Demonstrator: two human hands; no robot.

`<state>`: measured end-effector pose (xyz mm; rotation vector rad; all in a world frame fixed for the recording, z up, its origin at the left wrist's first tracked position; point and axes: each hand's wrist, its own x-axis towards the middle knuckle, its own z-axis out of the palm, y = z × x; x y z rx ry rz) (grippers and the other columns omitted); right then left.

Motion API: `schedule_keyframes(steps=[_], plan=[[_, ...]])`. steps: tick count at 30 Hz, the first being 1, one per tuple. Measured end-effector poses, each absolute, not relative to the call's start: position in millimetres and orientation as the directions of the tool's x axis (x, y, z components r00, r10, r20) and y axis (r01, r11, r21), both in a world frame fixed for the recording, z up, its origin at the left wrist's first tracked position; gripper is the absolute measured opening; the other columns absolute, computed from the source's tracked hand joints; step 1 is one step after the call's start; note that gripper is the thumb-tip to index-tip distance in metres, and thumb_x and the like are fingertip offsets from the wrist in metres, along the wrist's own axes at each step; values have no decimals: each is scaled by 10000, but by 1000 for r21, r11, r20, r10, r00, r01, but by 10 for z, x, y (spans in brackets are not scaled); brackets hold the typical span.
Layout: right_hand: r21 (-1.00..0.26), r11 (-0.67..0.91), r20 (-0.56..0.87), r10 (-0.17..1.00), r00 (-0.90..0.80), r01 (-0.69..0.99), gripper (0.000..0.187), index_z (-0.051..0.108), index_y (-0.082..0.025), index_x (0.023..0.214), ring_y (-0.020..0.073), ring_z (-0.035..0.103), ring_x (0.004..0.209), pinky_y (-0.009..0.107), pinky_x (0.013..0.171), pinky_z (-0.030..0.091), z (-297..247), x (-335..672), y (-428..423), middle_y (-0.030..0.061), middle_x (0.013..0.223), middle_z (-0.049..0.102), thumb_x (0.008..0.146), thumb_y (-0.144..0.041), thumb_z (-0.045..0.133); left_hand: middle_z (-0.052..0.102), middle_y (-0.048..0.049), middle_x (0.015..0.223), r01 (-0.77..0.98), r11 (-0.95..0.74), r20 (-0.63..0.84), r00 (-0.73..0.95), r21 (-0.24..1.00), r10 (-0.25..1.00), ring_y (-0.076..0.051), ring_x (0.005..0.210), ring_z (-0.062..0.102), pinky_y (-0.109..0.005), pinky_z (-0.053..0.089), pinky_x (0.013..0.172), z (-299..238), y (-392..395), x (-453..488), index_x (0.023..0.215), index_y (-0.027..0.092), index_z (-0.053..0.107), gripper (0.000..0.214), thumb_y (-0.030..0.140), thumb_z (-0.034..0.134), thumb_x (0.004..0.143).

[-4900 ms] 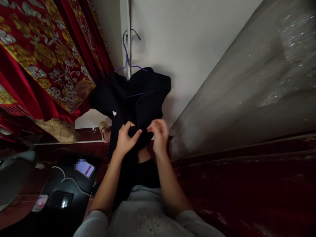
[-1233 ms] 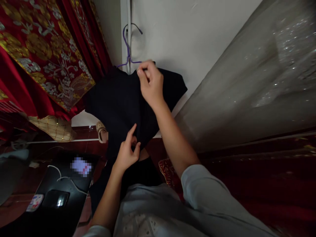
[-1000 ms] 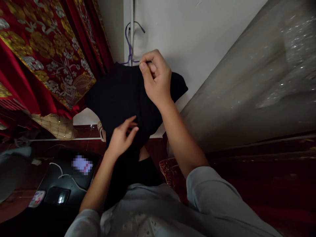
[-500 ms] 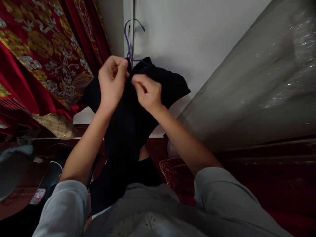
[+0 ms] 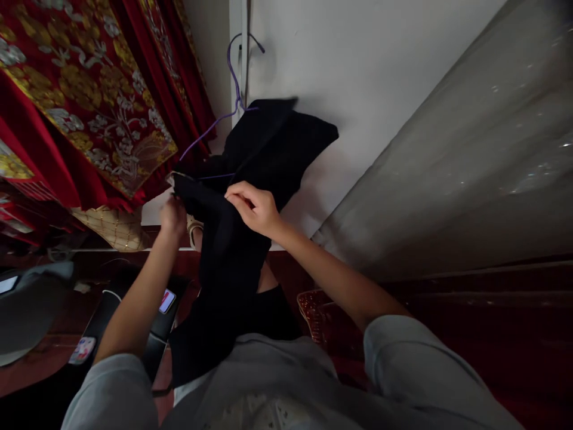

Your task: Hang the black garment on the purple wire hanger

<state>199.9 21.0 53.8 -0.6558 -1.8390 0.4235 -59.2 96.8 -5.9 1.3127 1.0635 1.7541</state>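
Observation:
A black garment (image 5: 277,143) hangs partly on a purple wire hanger (image 5: 201,136), whose hook is at a pale rail (image 5: 245,60) against the wall. The hanger's left arm and part of its lower bar show bare, with the cloth pulled down from that side. My left hand (image 5: 173,215), slightly blurred, is closed by the garment's left edge, just under a pale bit at its corner. My right hand (image 5: 254,206) pinches the front of the cloth below the hanger's bar. The garment's lower part hangs down toward my lap.
Red curtains with gold and silver embroidery (image 5: 89,89) hang at the left. A large plastic-covered object (image 5: 447,167) leans at the right. A lit phone (image 5: 167,301) lies on a dark surface at lower left, and a grey cap-like item (image 5: 36,310) sits further left.
Both hands have come down from the hanger's neck, the left one moving out to the left. The garment's left side has come down, baring the hanger's left arm.

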Motion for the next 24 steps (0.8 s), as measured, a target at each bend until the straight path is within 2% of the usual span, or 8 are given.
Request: schedule_keyframes(steps=[2, 4, 7, 10, 13, 17, 21, 24], plan=[[-600, 769, 721, 639, -267, 218, 277, 676, -229, 983, 109, 519, 598, 277, 639, 460, 483, 2020, 197, -4, 754, 621, 1039, -427, 491, 678, -55, 1134, -88, -258, 240, -175, 962, 955, -153, 999, 666, -345, 579, 907, -359, 742, -502, 1174, 162, 643, 197, 310, 544, 1090], [-622, 753, 726, 657, -205, 213, 284, 650, -222, 939, 118, 497, 588, 289, 604, 432, 430, 2090, 175, -3, 713, 573, 1028, -442, 494, 657, -118, 1255, -112, -123, 110, -111, 986, 988, -233, 1068, 680, -432, 608, 914, -472, 538, -442, 1286, 144, 633, 344, 364, 656, 1022], [-591, 772, 795, 607, 5, 234, 282, 604, -221, 839, 155, 517, 656, 328, 629, 446, 379, 2248, 132, 28, 743, 553, 999, -436, 515, 685, -65, 950, -152, -61, 54, -50, 986, 997, -176, 875, 698, -384, 614, 854, -285, 333, -372, 1017, 129, 650, 184, 312, 636, 1023], [-517, 804, 856, 485, 179, 293, 250, 598, -229, 889, 225, 588, 836, 425, 795, 524, 396, 2385, 72, 69, 862, 566, 969, -456, 529, 685, -37, 944, -204, -151, 147, -31, 967, 989, -142, 911, 695, -335, 593, 913, 201, 216, -217, 926, 182, 610, 171, 326, 654, 1005], [-452, 822, 888, 453, 83, 346, 335, 615, -241, 1121, 316, 598, 1148, 556, 1058, 486, 471, 2438, 37, 116, 1101, 606, 958, -520, 527, 693, -45, 1010, -152, -385, 394, 39, 911, 918, -174, 1006, 690, -329, 576, 929, 735, 76, 57, 925, 202, 622, 236, 416, 704, 978], [-591, 728, 700, 677, -228, 346, 495, 529, -268, 1410, 301, 551, 1348, 537, 1170, 455, 397, 2461, 270, 128, 1451, 541, 1003, -549, 504, 677, -48, 939, 3, -576, 565, 185, 818, 804, -183, 932, 671, -314, 552, 887, 1151, -175, 410, 948, 181, 659, 297, 471, 718, 966], [-821, 306, 332, 943, -32, 483, 692, 461, -222, 1477, 404, 324, 1549, 668, 1191, 373, 11, 2614, 725, 213, 1629, 348, 933, -617, 625, 675, -54, 944, 57, -623, 584, 290, 781, 758, -182, 909, 653, -296, 539, 865, 1155, -313, 515, 966, 177, 670, 329, 505, 674, 987], [-816, 239, 336, 937, 96, 526, 770, 431, -172, 1493, 415, 222, 1593, 670, 1216, 339, -141, 2730, 820, 252, 1652, 286, 907, -611, 667, 676, -58, 948, 102, -614, 558, 323, 783, 765, -183, 915, 647, -292, 537, 859, 1044, -305, 458, 973, 178, 674, 302, 478, 659, 1001]])
